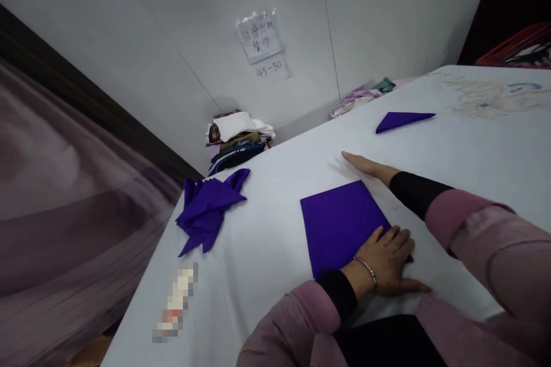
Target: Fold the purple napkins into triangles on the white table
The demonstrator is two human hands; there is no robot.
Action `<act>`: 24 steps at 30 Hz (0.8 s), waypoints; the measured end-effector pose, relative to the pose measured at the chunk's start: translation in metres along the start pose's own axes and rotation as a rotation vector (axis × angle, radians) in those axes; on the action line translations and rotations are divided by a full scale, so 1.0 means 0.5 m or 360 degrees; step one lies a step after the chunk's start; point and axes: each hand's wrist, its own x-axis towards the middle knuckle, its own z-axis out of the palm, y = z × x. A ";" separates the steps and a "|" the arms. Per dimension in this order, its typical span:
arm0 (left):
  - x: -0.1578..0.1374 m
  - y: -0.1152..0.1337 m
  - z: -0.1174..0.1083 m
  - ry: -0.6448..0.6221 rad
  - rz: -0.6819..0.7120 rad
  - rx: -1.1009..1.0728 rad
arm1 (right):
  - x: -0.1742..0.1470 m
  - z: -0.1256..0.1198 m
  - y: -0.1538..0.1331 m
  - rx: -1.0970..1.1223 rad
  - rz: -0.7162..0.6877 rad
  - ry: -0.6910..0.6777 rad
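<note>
Foremost, the left hand (385, 261) lies palm down, fingers slightly apart, on the right-hand corner of a flat, four-sided purple cloth (338, 226) spread on the white bench (258, 275). Just past the cloth's far corner, the right hand (365, 165) is extended with fingers straight, seen edge-on and with nothing visible in it; whether it touches the bench cannot be told. To the left lies a crumpled purple bundle (209, 206); farther off, at upper right, a purple triangle (402, 120). Along the far edge: a garment stack (239, 140) and a lilac heap (355, 98). Rearmost, a grey wall (172, 5) bears a handwritten notice (261, 37).
</note>
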 end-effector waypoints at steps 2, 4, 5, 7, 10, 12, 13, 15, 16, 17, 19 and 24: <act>0.000 0.001 -0.006 -0.0018 0.0016 -0.0015 | -0.047 -0.012 -0.009 0.0006 0.0033 -0.0011; 0.001 0.004 -0.010 -0.0023 0.0020 -0.0023 | -0.106 -0.012 -0.016 -0.0011 0.0027 0.0006; 0.001 0.006 -0.012 -0.0017 0.0024 -0.0030 | -0.136 -0.009 -0.018 -0.0024 0.0013 0.0032; 0.000 0.009 -0.016 0.0002 0.0046 -0.0058 | -0.191 -0.003 -0.017 -0.0066 0.0015 0.0071; -0.014 0.008 -0.028 0.0109 0.0026 -0.0089 | -0.249 -0.002 -0.011 -0.0145 0.0130 0.0016; -0.039 -0.003 -0.038 0.0241 -0.0111 -0.0064 | -0.271 -0.007 -0.013 -0.0172 0.0169 -0.0043; -0.057 -0.014 -0.043 0.0314 -0.0224 -0.0034 | -0.278 -0.010 -0.017 -0.0164 0.0169 -0.0070; -0.100 -0.049 -0.052 0.0468 -0.0511 0.0045 | -0.289 -0.013 -0.027 -0.0104 0.0165 -0.0123; -0.122 -0.073 -0.055 0.0560 -0.0685 0.0094 | -0.292 -0.013 -0.032 -0.0065 0.0171 -0.0144; -0.145 -0.099 -0.058 0.0671 -0.0878 0.0150 | -0.294 -0.010 -0.037 -0.0027 0.0184 -0.0156; -0.185 -0.151 -0.059 0.0816 -0.1185 0.0235 | -0.291 -0.002 -0.044 0.0028 0.0206 -0.0146; -0.230 -0.197 -0.041 0.0982 -0.1251 0.0339 | -0.248 -0.004 -0.049 0.0049 0.0214 -0.0096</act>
